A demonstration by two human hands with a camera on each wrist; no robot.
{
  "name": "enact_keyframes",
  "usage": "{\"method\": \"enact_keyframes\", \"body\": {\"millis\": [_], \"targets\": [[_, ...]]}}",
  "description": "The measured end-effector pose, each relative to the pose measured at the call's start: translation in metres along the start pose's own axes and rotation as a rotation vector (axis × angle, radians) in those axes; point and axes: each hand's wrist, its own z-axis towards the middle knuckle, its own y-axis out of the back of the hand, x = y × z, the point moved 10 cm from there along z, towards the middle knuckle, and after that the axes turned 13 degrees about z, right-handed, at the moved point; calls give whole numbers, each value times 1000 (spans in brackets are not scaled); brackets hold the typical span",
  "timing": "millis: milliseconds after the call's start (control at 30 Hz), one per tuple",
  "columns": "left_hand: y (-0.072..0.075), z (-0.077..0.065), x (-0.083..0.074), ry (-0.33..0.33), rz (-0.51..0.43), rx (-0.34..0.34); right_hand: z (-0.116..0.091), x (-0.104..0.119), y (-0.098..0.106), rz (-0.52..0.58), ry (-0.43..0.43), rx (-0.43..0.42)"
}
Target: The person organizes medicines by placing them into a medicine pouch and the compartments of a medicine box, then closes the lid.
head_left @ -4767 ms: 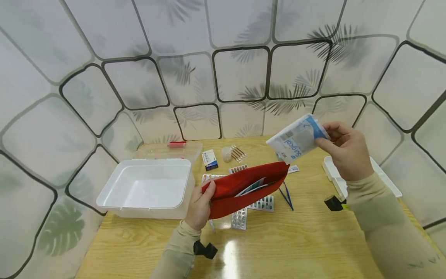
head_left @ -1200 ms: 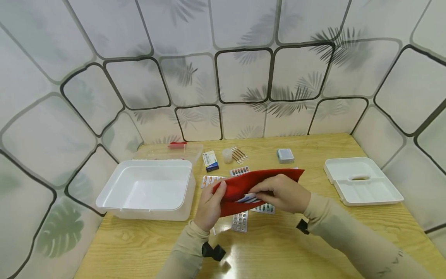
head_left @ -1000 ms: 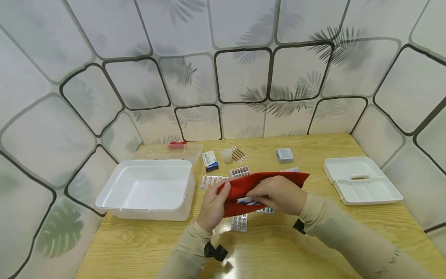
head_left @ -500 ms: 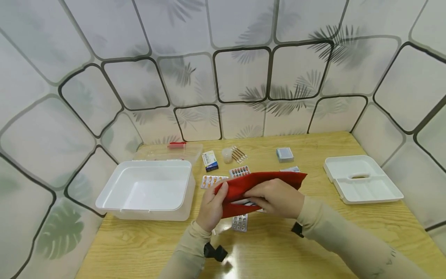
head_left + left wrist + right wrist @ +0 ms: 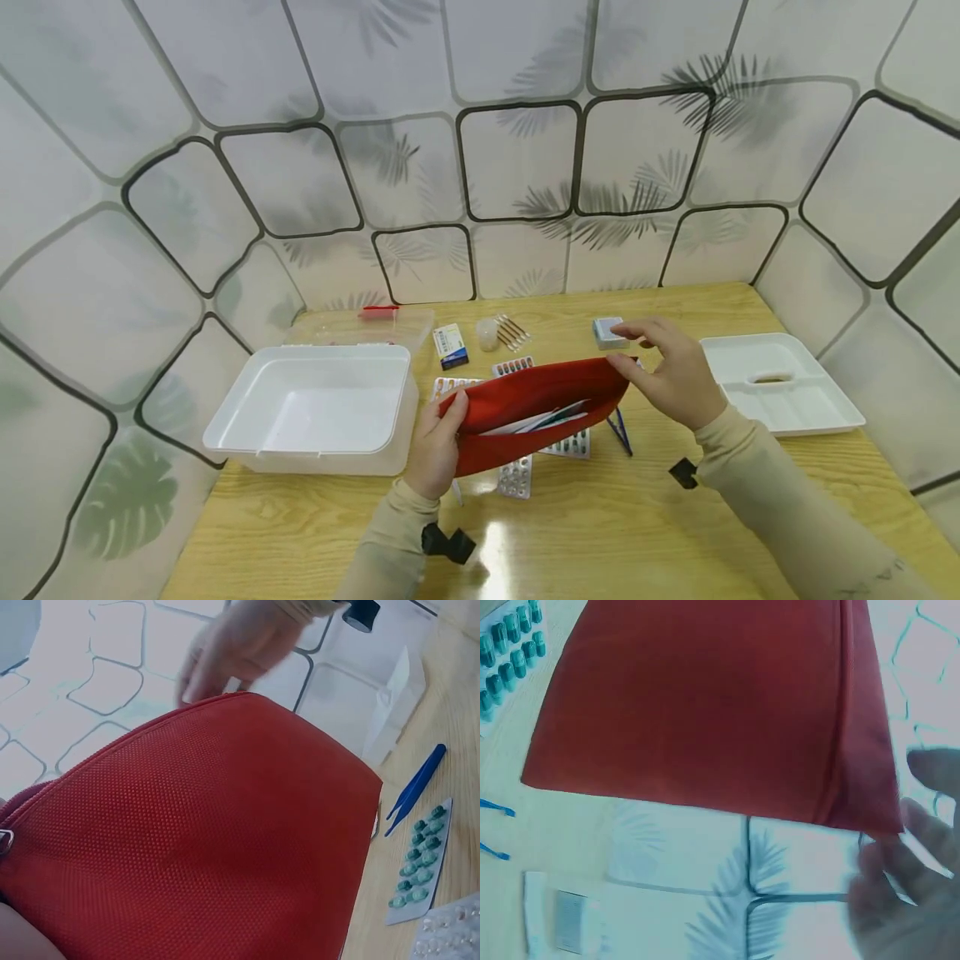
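Note:
In the head view my left hand [image 5: 435,446] grips the left end of a red zippered pouch [image 5: 495,450], thumb over its rim. The pouch is tilted above the table with its mouth spread, and white and green-edged packets [image 5: 528,423] stick up inside. A metal zipper pull [image 5: 6,841] shows in the left wrist view. My right hand [image 5: 675,375] is at the pouch's right corner, thumb right at the rim and fingers held apart from it, nothing between them. In the right wrist view the fingers of that hand [image 5: 911,877] are loosely spread beside the corner.
A white open bin [image 5: 307,400] stands left, a white divided tray [image 5: 787,400] right. Around the pouch lie blister packs [image 5: 514,477], blue tweezers [image 5: 619,433], a medicine box [image 5: 450,346], cotton swabs [image 5: 512,332], a small round container [image 5: 487,333] and a small pale-blue box [image 5: 606,333].
The right hand first held a packet marked "Surgical", then reached into the pouch among the packets. Now it has come out to the right without anything, and the pouch mouth is wider.

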Motion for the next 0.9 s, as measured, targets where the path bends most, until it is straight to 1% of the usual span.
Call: {"method": "enact_keyframes", "body": {"millis": [67,133,200,267,333,400,533,600,700,767,833,900], "targets": [[2,0,4,40,-41,-22,-4,-16,-6,65,-112,68],[5,0,11,92,-75,-45,-9,-28,-15,169,-212,139],[7,0,17,137,-107,-66,-14,-33,-22,259,-275,173],[8,1,21,176,-129,-79,-16,-37,-25,325,-311,177],[7,1,24,194,-140,-79,-18,-40,-25,384,-344,165],[4,2,26,205,-147,-63,-20,-43,-24,446,-399,131],[-6,4,30,193,-134,5,-27,-53,-21,573,-549,40],[-12,5,33,186,-129,56,-30,-56,-19,635,-603,-9],[-17,6,40,181,-123,106,-32,-57,-20,753,-632,-65],[-18,7,44,184,-123,123,-33,-56,-22,815,-639,-86],[-16,7,48,190,-106,112,-34,-56,-23,825,-650,-100],[-12,6,50,192,-74,88,-35,-57,-24,767,-663,-99]]}}
